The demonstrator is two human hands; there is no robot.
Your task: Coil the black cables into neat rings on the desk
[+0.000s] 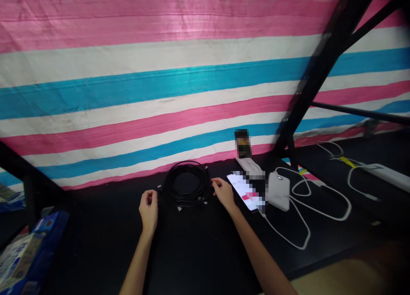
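On the black tabletop lies a coil of black cable [184, 200], with a few small pale ends or tags around its rim. My left hand [149, 207] is just left of the coil, its fingers curled and thumb drawn in. To the coil's right is my right hand [223, 193], thumb and fingertips brought together close to the rim. Whatever either hand pinches, if anything, is too small or hidden to make out. Beside my right wrist rests a phone [241, 190] with a lit screen, partly pixelated.
A white power bank [278, 191] with white cables [307, 239] sits right of the phone. Farther right is a white power strip [389, 175]. Blue packaging [48, 239] stands at the left. Black frame bars [320, 81] and a striped sheet [160, 85] rise behind.
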